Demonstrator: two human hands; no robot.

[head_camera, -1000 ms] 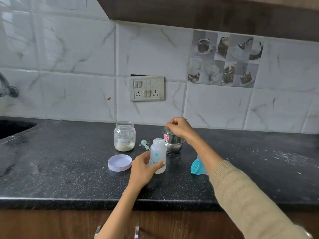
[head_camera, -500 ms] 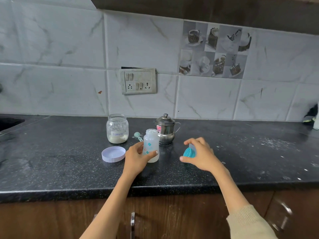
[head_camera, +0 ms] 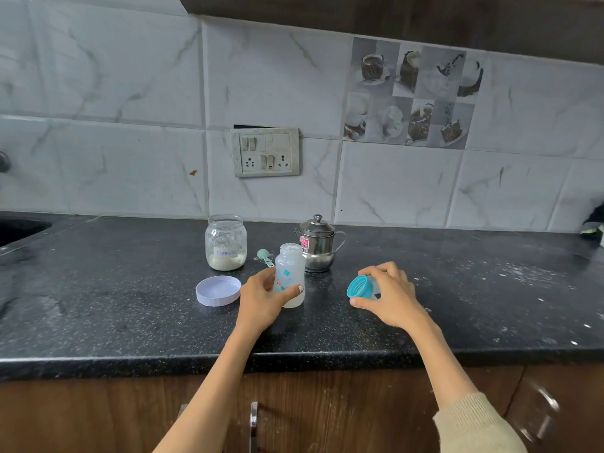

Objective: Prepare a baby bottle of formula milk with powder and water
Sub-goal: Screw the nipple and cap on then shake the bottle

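The left hand (head_camera: 261, 297) grips the open baby bottle (head_camera: 289, 276) upright on the worktop (head_camera: 98, 305); right-hand fingers (head_camera: 379, 273) grasp the teal teat cap (head_camera: 359, 287) just right. Capping comes next: align threads, then twist.

A switch-and-socket plate (head_camera: 266, 152) sits on the marble-tiled wall (head_camera: 114, 132), right of it a decorative cup-print tile (head_camera: 412, 93); a sink (head_camera: 19, 228) cuts the countertop's (head_camera: 130, 322) left edge.

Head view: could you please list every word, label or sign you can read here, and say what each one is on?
"Formula": handwritten on the white label of the glass jar of powder.
Pink sticker on the steel pot: too small to read.
Baby bottle: teal and red shapes only, no legible text.
Switch panel: no readable markings.
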